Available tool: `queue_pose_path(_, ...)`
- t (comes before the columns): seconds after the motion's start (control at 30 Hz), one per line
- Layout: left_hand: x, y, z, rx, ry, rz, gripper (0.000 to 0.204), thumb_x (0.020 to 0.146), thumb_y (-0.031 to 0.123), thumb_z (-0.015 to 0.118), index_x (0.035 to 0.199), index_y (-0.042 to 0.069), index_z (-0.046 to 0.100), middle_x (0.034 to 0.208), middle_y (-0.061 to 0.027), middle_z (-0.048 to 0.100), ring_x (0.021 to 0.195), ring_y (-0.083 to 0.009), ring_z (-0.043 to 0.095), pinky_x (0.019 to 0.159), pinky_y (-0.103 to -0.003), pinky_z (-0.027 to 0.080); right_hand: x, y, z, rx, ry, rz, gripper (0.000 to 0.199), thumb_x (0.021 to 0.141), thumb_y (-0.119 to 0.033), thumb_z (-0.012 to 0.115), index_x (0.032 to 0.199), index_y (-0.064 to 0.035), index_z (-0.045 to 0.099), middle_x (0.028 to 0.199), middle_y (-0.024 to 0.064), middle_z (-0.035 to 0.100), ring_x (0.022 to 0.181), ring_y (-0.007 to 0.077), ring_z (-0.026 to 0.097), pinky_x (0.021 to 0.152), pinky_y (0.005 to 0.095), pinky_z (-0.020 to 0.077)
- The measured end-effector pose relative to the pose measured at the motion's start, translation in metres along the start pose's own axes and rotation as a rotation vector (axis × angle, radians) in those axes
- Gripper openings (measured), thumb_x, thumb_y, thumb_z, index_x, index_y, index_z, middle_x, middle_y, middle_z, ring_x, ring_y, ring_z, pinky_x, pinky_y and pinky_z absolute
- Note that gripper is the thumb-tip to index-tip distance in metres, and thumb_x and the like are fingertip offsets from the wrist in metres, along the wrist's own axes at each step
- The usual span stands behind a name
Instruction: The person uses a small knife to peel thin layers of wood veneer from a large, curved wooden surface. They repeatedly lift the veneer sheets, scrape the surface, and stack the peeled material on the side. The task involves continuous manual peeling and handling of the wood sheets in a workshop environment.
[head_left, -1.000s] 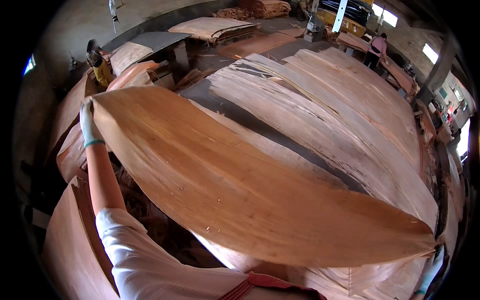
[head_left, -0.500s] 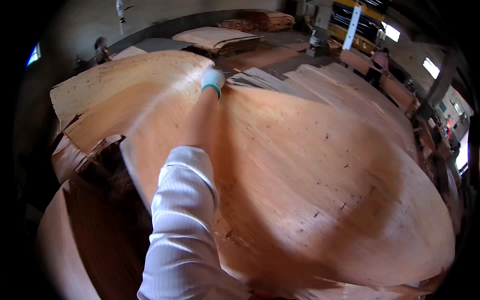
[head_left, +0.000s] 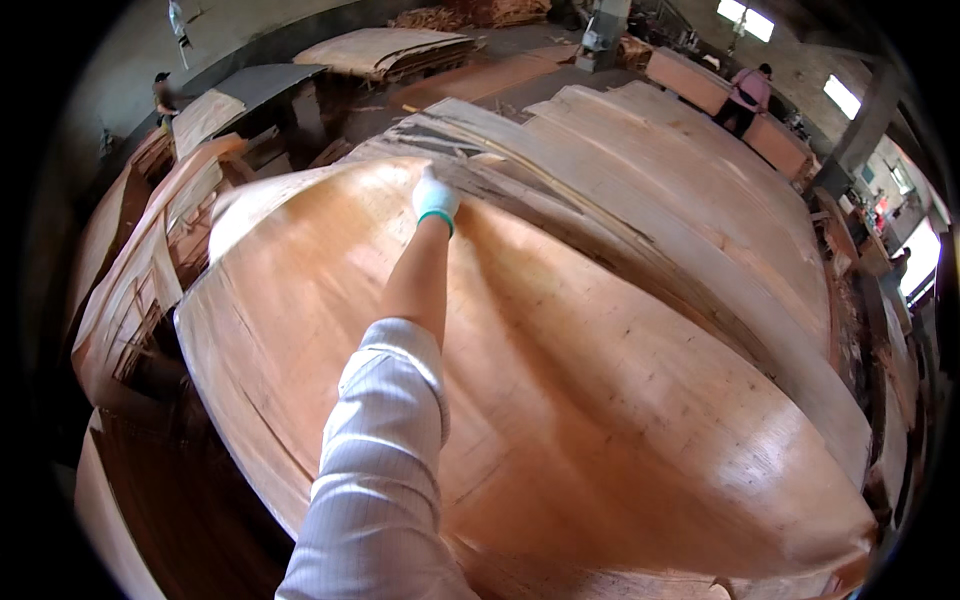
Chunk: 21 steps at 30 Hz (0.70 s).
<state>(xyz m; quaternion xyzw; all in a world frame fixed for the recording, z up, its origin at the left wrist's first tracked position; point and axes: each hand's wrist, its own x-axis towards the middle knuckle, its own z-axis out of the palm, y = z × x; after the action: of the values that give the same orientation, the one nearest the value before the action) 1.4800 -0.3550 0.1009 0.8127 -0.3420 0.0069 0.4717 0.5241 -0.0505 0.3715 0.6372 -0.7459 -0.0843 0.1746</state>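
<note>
My left hand point(head_left: 436, 200), in a white glove with a green cuff, reaches far forward at the end of a rolled-up striped sleeve. It grips the far edge of a large, thin sheet of wood veneer point(head_left: 620, 360). From the hand, folds run down through the sheet, which bows and sags toward me on both sides. The fingers are partly hidden from this side. My right hand does not show.
A stack of pale veneer sheets point(head_left: 690, 190) lies beyond, with a thin strip point(head_left: 560, 185) along its near side. Ragged veneer point(head_left: 150, 270) stands at left. Farther off are another stack point(head_left: 385, 50), a person in pink point(head_left: 748, 95) and one at far left point(head_left: 163, 98).
The veneer sheet has been drawn back from the far left, uncovering ragged sheets there and more of the stack beyond. My left hand keeps hold of its edge, slightly lower in the view.
</note>
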Motion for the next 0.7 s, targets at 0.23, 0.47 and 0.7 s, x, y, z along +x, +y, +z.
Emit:
queue_pose_path(0.23, -0.051, -0.012, 0.004, -1.008, -0.511, -0.011, 0.038, 0.094, 0.016, 0.051, 0.129, 0.003, 0.042, 0.091, -0.0090, 0.060, 0.085, -0.0257, 0.058, 0.083, -0.031, 0.049, 0.100, -0.006, 0.105, 0.258, -0.021, -0.002, 0.040, 0.093, -0.024, 0.048, 0.125, -0.0016, 0.053, 0.117, 0.0205, 0.059, 0.099, 0.0287, 0.058, 0.084, 0.0364, 0.0467)
queue_pose_path(0.47, -0.243, -0.006, -0.151, -0.177, -0.490, 0.562, 0.033, 0.088, 0.010, 0.056, 0.120, 0.001, 0.053, 0.111, -0.0202, 0.060, 0.103, -0.0370, 0.057, 0.086, -0.040, 0.048, 0.119, 0.025, 0.099, 0.336, -0.026, -0.023, 0.041, 0.091, -0.017, 0.048, 0.129, -0.0011, 0.051, 0.124, 0.0214, 0.055, 0.112, 0.0298, 0.055, 0.094, 0.0368, 0.0443)
queue_pose_path(0.7, -0.389, -0.016, -0.237, -0.299, -0.740, 0.340, 0.030, 0.089, 0.005, 0.053, 0.118, -0.002, 0.055, 0.115, -0.0198, 0.060, 0.103, -0.0357, 0.058, 0.089, -0.038, 0.047, -0.011, -0.104, 0.093, 0.377, 0.379, -0.059, 0.034, 0.094, -0.011, 0.042, 0.126, -0.0018, 0.050, 0.123, 0.0120, 0.055, 0.111, 0.0220, 0.053, 0.096, 0.0326, 0.0417)
